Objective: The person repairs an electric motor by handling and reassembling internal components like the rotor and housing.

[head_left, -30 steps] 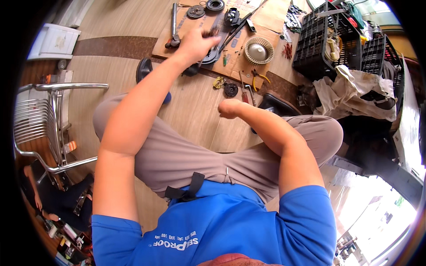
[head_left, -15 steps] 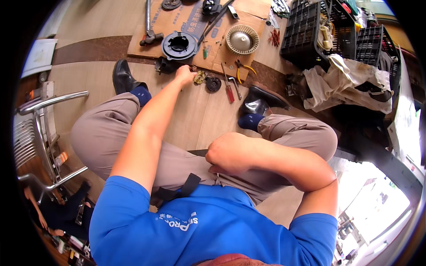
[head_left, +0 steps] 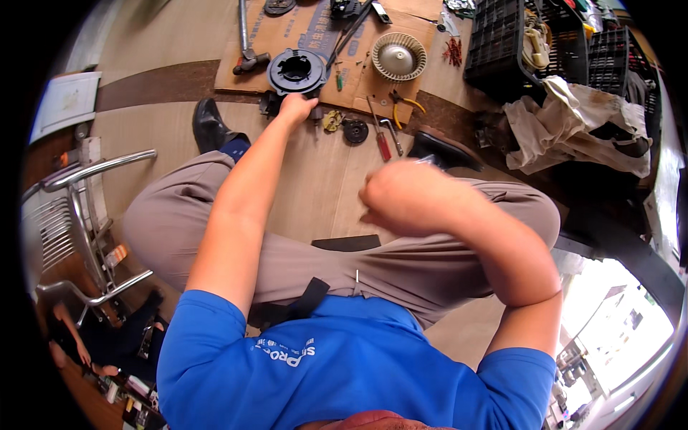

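While stretched far forward, left hand [head_left: 297,107] grasping the near rim of the black round housing [head_left: 296,70]; right hand [head_left: 401,195] clenched, blurred, empty or not unclear. Likely slip: shallow fingertip hold, sliding cardboard [head_left: 315,43].

the round housing ring [head_left: 296,71] under the left hand [head_left: 297,109] is black, lying on plain brown cardboard [head_left: 315,39] beside a cream, ribbed blower wheel [head_left: 398,56]. the screwdriver [head_left: 379,140] has a red handle, the pliers [head_left: 403,104] have yellow grips, and the crates [head_left: 502,39] are black with a grid pattern. the person's shirt [head_left: 344,365] is bright blue with white lettering, the trousers [head_left: 401,269] are taupe, the shoe [head_left: 209,125] is black over a navy sock, and the floor [head_left: 315,179] is pale wood-grain.
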### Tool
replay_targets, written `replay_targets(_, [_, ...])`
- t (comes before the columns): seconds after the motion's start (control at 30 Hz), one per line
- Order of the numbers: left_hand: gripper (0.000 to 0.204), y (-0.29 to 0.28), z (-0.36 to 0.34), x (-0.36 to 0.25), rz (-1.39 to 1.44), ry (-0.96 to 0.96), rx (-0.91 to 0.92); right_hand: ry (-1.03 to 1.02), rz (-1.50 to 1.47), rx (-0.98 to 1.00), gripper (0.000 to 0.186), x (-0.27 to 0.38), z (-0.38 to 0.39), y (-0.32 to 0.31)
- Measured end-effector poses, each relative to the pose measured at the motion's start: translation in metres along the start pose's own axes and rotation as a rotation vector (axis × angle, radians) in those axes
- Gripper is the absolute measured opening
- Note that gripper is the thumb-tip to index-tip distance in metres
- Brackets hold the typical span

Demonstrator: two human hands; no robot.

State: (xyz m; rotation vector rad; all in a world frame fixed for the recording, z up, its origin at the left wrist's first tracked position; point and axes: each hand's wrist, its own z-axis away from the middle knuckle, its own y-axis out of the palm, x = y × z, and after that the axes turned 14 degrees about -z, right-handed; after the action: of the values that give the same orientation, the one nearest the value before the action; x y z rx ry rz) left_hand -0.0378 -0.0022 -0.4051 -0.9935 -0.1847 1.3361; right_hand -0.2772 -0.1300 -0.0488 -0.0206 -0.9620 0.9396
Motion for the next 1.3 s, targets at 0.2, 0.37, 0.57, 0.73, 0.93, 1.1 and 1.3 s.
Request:
replay_targets(0.2, [0.046,-0.127,0.046,-0.099,0.312,0.229,-0.044,-0.126,0.016,-0.514,0.031,-0.009,0.029,-0.055])
replay_targets(0.37, [0.029,-0.237,0.122,-0.184,0.064,0.713,-0.510,-0.113,-0.064,-0.951,0.023,-0.012,0.037,-0.079])
replay_targets(0.57, [0.034,-0.270,0.217,-0.188,0.693,0.381,-0.251,-0.261,-0.186,-0.892,0.040,0.004,0.022,-0.081])
replay_targets(0.73, [0.036,-0.273,0.211,-0.198,1.025,0.361,0.240,-0.525,-0.109,-0.942,0.015,0.008,0.001,-0.073])
replay_targets(0.93, [0.034,-0.278,0.210,-0.196,1.039,0.438,0.411,-0.517,-0.162,-0.777,0.017,0.015,-0.007,-0.068])
replay_targets(1.1, [0.026,-0.266,0.209,-0.211,0.877,0.502,0.336,-0.586,-0.121,-0.702,0.016,0.017,-0.017,-0.069])
replay_targets(1.3, [0.013,-0.270,0.229,-0.226,0.980,0.561,0.153,-0.613,-0.600,-0.527,0.014,0.016,-0.018,-0.078])
